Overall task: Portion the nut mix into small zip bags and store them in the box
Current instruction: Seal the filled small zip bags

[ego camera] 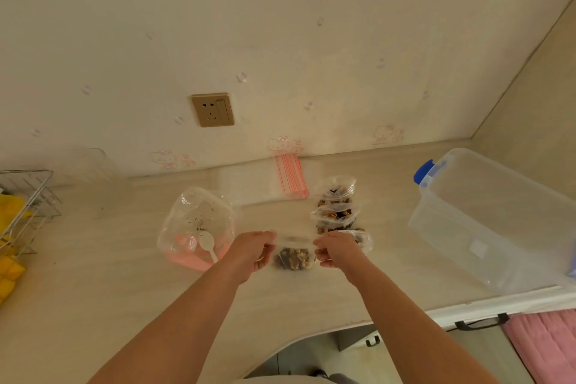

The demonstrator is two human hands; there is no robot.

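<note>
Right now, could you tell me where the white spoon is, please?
In the head view the white spoon lies inside the large clear bag left of centre on the counter, just left of the left hand.

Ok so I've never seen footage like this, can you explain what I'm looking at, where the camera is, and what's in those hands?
There is no machine here. A person wears a wide-angle camera on the head, looking forward and down, so you see their own arms. The left hand and right hand each pinch a top corner of a small zip bag holding nut mix, apparently sealing it. On the counter behind it lie more filled bags and a stack of empty bags with red strips. To the left sits a large, nearly empty bag with a white spoon inside. To the right stands the clear storage box, open, no bags visible inside.
</note>
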